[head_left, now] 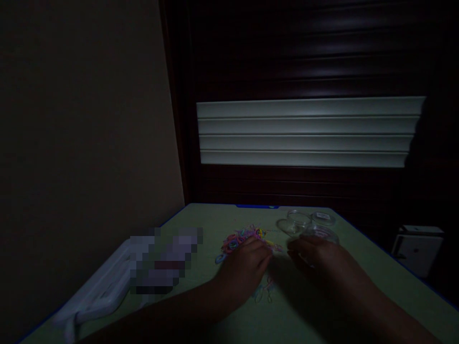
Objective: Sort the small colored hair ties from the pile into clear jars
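Observation:
A heap of small, colourful elastic hair bands lies on the pale green table. My left hand is over the near right edge of that heap, its fingers curled in and the tips pressed together. What it pinches, if anything, is too dark to make out. To its right, my right hand is closed too, fingertips pointing left, in front of a clear round container that it partly covers. Anything between its fingers is hidden. A few loose pale bands lie nearer to me, just beyond my left wrist.
Another clear round tub and a clear lid-like piece with a label stand at the back right. On the left are a white plastic frame and a blurred-out item. A wall borders the left; a white box is beyond the right edge.

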Motion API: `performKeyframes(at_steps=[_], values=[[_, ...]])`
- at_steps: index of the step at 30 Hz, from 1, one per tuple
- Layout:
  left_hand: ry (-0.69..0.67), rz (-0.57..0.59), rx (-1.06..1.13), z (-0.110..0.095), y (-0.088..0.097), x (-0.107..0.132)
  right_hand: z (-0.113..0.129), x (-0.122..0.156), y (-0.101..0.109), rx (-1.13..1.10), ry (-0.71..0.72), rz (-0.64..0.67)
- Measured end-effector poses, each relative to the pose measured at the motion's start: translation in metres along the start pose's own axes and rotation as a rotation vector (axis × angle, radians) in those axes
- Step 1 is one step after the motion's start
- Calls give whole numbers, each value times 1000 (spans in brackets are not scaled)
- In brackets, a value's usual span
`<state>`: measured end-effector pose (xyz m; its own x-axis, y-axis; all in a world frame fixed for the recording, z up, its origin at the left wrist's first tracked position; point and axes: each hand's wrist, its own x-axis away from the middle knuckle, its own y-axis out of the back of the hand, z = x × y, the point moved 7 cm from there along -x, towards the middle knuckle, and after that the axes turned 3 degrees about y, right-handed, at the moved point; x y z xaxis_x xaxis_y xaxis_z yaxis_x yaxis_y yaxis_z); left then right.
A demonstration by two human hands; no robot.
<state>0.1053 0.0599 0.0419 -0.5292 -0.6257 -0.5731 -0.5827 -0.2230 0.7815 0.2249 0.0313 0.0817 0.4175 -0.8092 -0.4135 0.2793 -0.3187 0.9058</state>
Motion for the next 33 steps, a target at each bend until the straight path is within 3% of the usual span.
performKeyframes(at_steps=[3,21,33], values=[[5,29,-20,3,-4,-2,1,0,-8,-76,11,29],[84,61,-55,22,-17,-5,0,1,-8,-88,10,28],[92,54,-28,20,-14,-5,2,0,-7,-99,3,48]])
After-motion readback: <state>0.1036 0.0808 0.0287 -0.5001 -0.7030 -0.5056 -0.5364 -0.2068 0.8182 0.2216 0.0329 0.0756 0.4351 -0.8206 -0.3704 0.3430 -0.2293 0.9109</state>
